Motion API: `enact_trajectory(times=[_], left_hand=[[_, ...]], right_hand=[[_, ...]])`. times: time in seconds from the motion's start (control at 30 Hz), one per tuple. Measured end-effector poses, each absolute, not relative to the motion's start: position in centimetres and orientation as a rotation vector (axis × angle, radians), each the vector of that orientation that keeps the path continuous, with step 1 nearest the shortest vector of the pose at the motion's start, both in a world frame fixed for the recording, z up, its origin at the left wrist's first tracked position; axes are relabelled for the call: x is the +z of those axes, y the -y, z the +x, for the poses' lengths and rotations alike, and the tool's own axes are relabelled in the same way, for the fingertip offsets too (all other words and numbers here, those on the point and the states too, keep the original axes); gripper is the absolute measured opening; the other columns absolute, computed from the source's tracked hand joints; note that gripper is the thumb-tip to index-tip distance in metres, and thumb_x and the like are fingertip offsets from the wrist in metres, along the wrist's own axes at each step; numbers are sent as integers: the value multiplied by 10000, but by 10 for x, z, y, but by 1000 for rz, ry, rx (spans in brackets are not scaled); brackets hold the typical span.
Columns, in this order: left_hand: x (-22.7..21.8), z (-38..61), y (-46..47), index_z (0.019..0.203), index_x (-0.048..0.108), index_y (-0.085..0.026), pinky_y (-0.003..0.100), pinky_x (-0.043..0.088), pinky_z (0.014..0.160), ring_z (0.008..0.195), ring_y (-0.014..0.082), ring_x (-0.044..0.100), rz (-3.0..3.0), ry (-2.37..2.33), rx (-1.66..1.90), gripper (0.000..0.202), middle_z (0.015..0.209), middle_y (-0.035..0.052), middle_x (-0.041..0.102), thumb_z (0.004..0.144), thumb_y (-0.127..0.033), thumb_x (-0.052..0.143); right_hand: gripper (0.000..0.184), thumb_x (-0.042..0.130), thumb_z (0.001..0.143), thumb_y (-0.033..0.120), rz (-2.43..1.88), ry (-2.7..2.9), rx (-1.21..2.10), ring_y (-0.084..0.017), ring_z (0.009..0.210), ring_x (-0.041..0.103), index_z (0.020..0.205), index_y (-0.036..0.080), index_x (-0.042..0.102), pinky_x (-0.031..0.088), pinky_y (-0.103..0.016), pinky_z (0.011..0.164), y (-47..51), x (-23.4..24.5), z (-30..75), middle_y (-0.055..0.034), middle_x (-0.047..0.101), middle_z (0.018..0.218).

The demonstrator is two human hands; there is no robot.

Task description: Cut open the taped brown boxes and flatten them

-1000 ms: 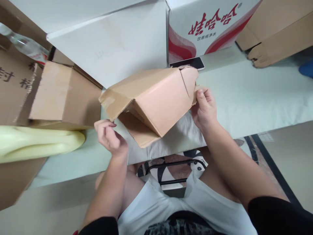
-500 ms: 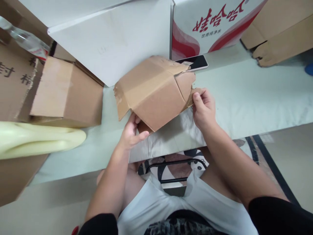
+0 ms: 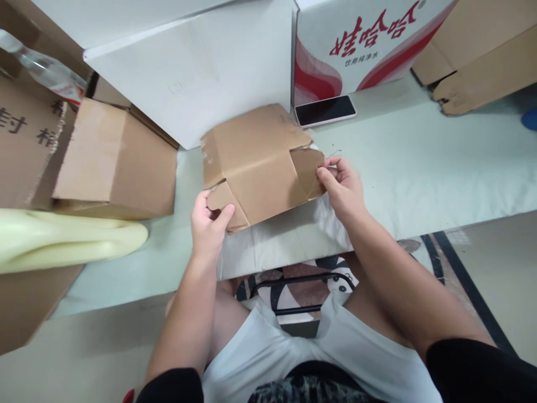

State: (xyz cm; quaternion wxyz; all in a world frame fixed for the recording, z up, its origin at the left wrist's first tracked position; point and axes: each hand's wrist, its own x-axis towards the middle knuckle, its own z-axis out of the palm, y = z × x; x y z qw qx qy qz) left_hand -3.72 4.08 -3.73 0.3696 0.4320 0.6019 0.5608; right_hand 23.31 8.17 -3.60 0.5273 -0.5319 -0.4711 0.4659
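A brown cardboard box (image 3: 260, 168), opened along its flaps and partly flattened, is held over the front of the covered table. Its short left flap is pinched between the thumb and fingers of my left hand (image 3: 210, 224). On the other side, my right hand (image 3: 344, 187) grips the small right flap between thumb and fingertips. The far panel of the box reaches toward a white box (image 3: 197, 73), and its torn edge shows near the phone. The underside of the cardboard is hidden.
A phone (image 3: 326, 111) lies before a red-and-white carton (image 3: 361, 50). At left stand a cardboard box (image 3: 117, 157), a plastic bottle (image 3: 46, 70) and a pale yellow object (image 3: 71, 238). More cardboard (image 3: 486, 73) is at far right. The table cover (image 3: 419, 168) is pale green.
My left hand has moved left and taken hold of the left flap, which now folds outward. The cardboard has tilted flatter and lower, uncovering the phone. My right hand has shifted slightly left.
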Motion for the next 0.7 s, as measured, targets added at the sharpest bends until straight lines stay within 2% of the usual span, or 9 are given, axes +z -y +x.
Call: enact_trajectory(times=[0.1,0.2,0.27,0.33,0.4,0.43,0.5,0.6,0.7], left_hand=[[-42,-43,-44,968,589,-219,289,512,693,766,170,636,998,-1692,1203,415,897,28,688,618,-299,799],[-48,-51,-47,895,590,-196,295,482,701,768,165,592,990,-1848,1113,313,896,40,640,684,-357,756],[-52,-57,-48,958,602,-201,329,496,818,914,190,602,1095,-1976,1171,361,1038,65,611,686,-356,782],[-56,-60,-49,1077,601,-227,386,472,982,1109,235,586,1223,-2082,1188,500,1185,87,567,642,-303,834],[-59,-61,-50,1152,586,-245,421,437,1066,1199,262,570,1271,-2043,1147,583,1211,93,565,630,-271,843],[-60,-60,-50,1161,580,-248,419,444,1063,1191,260,583,1251,-1976,1152,578,1184,89,582,641,-275,831],[-59,-56,-52,1155,555,-255,382,502,979,1092,233,633,1157,-1825,1231,544,1102,68,617,671,-300,799],[-52,-52,-55,1150,503,-280,321,552,746,891,204,673,884,-1773,1391,562,1005,36,649,672,-353,789],[-38,-50,-57,1050,583,-230,347,570,660,826,241,705,574,-1687,1261,505,943,57,699,628,-406,798]], right_hand=[[304,658,798,379,-1470,1175,1164,-133,528,483,1026,273,488,390,-293,558,-84,-43,235,91,522,594],[442,646,764,290,-1570,1354,1011,-197,729,645,1181,267,502,510,-374,710,-85,-49,238,13,689,809],[504,617,777,267,-1559,1566,845,-262,958,689,1274,263,538,540,-458,860,-85,-51,239,-74,736,1072],[510,569,811,251,-1545,1822,704,-322,1149,657,1320,235,587,505,-526,1004,-83,-51,238,-133,710,1258],[502,520,849,244,-1559,2031,606,-365,1253,607,1339,198,621,439,-579,1102,-81,-51,236,-157,702,1308],[503,506,866,249,-1574,2098,570,-380,1278,590,1350,188,627,408,-604,1130,-79,-51,235,-160,705,1311],[516,501,882,261,-1601,2164,524,-402,1303,565,1377,189,626,384,-640,1139,-78,-51,234,-153,705,1328],[539,502,884,259,-1575,2218,537,-410,1326,540,1403,175,622,407,-627,1130,-78,-53,234,-137,688,1375],[543,518,882,280,-1546,2257,601,-421,1379,506,1391,135,639,399,-611,1164,-80,-54,237,-142,650,1438]])
